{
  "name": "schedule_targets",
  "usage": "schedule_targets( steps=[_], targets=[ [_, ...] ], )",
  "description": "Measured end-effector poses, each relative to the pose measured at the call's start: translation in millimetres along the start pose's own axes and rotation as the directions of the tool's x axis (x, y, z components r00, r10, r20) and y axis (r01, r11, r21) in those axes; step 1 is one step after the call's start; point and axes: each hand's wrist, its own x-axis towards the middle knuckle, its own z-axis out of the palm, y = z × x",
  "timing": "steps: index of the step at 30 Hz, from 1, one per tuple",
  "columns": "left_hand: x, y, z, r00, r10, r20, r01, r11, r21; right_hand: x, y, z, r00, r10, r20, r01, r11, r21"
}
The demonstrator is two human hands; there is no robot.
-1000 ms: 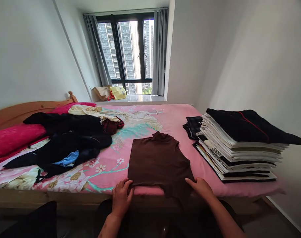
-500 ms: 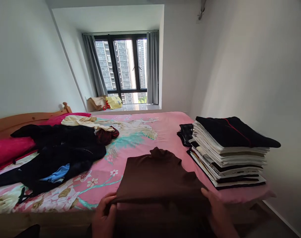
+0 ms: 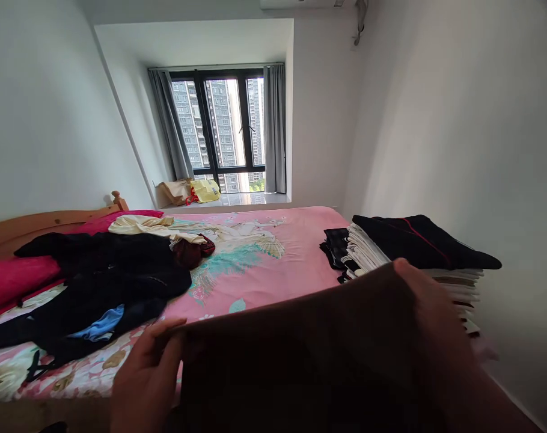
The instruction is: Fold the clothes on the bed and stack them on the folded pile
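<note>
I hold a dark brown turtleneck top (image 3: pixel 300 355) up off the bed, close to the camera, so it fills the lower middle of the view. My left hand (image 3: pixel 142 379) grips its left edge with fingers closed over the cloth. My right hand (image 3: pixel 429 325) grips the right edge, raised in front of the tall stack of folded clothes (image 3: pixel 418 255) at the bed's right side. The top hides the near part of the pink floral bedsheet (image 3: pixel 264 264).
A heap of unfolded dark clothes (image 3: pixel 102 282) with blue, cream and maroon pieces lies on the left half of the bed, beside pink pillows (image 3: pixel 12 279) and a wooden headboard (image 3: pixel 43 219). Bags (image 3: pixel 187 191) sit on the window sill. A white wall runs close on the right.
Both hands took the brown top by its lower edge and lifted it from the bed toward the camera. The view tilted upward and the right hand rose in front of the stack.
</note>
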Motion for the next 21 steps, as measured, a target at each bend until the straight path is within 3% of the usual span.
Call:
schedule_targets(
  steps=[2, 5, 7, 9, 12, 14, 16, 18, 21],
  targets=[
    [35.2, -6.4, 32.8, 0.993, 0.015, 0.116, -0.008, 0.998, -0.061, 29.9, -7.5, 31.3, 0.999, 0.037, -0.023, -0.035, 0.996, 0.081],
    [88.8, -19.2, 89.7, 0.989, 0.048, 0.142, -0.02, 0.981, -0.195, 81.5, 7.3, 68.4, 0.992, 0.123, -0.014, -0.12, 0.984, 0.131],
    [110.2, -38.0, 117.8, 0.995, 0.0, 0.101, 0.017, 0.987, -0.161, 102.4, 36.4, 72.7, 0.983, 0.152, -0.099, -0.142, 0.984, 0.104],
    [111.5, -69.8, 129.3, 0.993, -0.016, 0.116, 0.024, 0.997, -0.072, 100.9, 78.0, 57.4, 0.977, 0.158, -0.143, -0.156, 0.987, 0.029],
    [76.8, -136.8, 117.1, 0.98, -0.006, 0.201, -0.014, 0.995, 0.098, 52.6, 151.8, 10.1, 0.964, 0.206, -0.167, -0.23, 0.963, -0.138],
    [38.9, -180.7, 97.4, 0.964, -0.108, 0.244, 0.067, 0.983, 0.17, -1.4, 196.7, -23.7, 0.939, 0.293, -0.182, -0.328, 0.921, -0.21],
    [0.0, -211.1, 77.0, 0.936, -0.225, 0.269, 0.168, 0.961, 0.22, -59.2, 229.5, -48.7, 0.896, 0.375, -0.237, -0.428, 0.871, -0.24],
    [-31.9, -223.6, 62.5, 0.915, -0.3, 0.271, 0.247, 0.945, 0.214, -108.3, 248.2, -59.2, 0.846, 0.475, -0.243, -0.525, 0.819, -0.23],
    [-59.9, -218.5, 58.3, 0.846, -0.459, 0.271, 0.438, 0.889, 0.136, -149.9, 255.9, -47.6, 0.762, 0.618, -0.192, -0.644, 0.756, -0.121]
  ],
)
